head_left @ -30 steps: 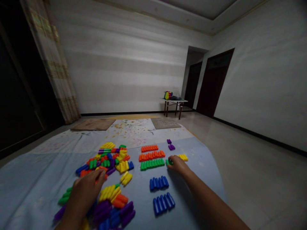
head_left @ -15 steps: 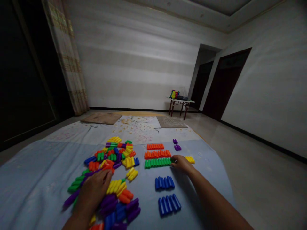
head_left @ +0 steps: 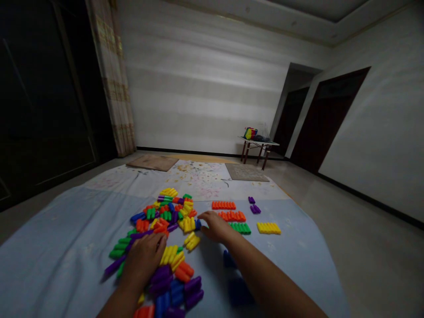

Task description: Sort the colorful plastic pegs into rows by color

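Note:
My left hand point(head_left: 145, 254) rests on the left side of a mixed pile of coloured plastic pieces, fingers bent over orange and purple ones; whether it grips any is hidden. My right hand point(head_left: 212, 225) reaches left with fingers apart and nothing seen in them, beside a small blue piece point(head_left: 198, 224) at the pile's right edge. Its forearm covers part of the green row point(head_left: 241, 228) and the blue rows. Behind it lie two orange rows point(head_left: 224, 205). A yellow row point(head_left: 268, 228) and small purple pieces point(head_left: 255, 209) lie to the right.
A pale blue and floral cloth point(head_left: 291, 265) lies under everything. Two flat mats, one brown point(head_left: 154, 162) and one grey point(head_left: 247, 172), lie at its far edge. A small table point(head_left: 258, 141) with a colourful bag stands by the far wall.
My right hand has moved left from the green row's right end to the pile's edge, uncovering the yellow row. The view has turned slightly left. My left hand stays on the pile.

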### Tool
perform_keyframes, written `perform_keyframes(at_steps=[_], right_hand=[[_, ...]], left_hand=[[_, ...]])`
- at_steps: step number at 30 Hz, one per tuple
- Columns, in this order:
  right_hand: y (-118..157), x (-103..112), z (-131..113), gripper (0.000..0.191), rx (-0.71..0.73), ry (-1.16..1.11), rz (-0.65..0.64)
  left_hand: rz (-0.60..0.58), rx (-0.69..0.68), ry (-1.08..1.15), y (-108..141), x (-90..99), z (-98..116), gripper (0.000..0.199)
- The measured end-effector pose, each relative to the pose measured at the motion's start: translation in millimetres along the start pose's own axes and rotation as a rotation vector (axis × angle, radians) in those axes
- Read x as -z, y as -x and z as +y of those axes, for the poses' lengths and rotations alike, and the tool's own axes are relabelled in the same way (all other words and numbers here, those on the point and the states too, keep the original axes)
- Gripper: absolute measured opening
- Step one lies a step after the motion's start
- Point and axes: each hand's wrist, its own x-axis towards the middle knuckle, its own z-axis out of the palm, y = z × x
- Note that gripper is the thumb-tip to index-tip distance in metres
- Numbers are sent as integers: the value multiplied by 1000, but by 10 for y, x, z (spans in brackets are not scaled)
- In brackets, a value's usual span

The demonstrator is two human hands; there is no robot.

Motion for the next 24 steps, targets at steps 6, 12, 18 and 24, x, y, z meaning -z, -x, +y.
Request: perform_keyframes(at_steps=[6,12,18,24], right_hand=[[-306,-194,-148,45,-31,3,-134],[-264,-290,-182,52,43,-64,-145],[-279,-424,-163,33,72,-77,-70],[-302,-486,-241,39,-10,-130,-42]], left_hand=[[10,4,-14,35,43,41,35],[20,0,-37,39,52,57,33],[22,-4,-39,41,41,53,34],[9,-16,-30,0,-13,-12,34]])
